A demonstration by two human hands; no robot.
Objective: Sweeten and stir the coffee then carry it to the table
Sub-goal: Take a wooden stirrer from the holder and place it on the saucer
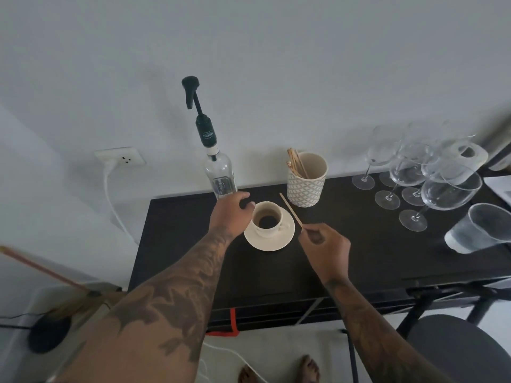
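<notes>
A cream cup (267, 218) with dark coffee stands on a cream saucer (276, 242) on the black sideboard (359, 252). My left hand (231, 212) rests against the cup's left side, fingers curled near its rim. My right hand (325, 246) is to the right of the saucer and pinches the lower end of a thin wooden stir stick (291, 210). The stick slants up and to the left over the saucer's right rim, outside the cup. A clear syrup bottle (220, 176) with a tall black pump stands just behind my left hand.
A patterned cup (306, 179) holding more wooden sticks stands behind the saucer. Several wine glasses (414, 175) and a frosted tumbler (481, 228) crowd the right end. A dark chair (459, 352) is at lower right; a wall socket (121, 158) with a white cable is left.
</notes>
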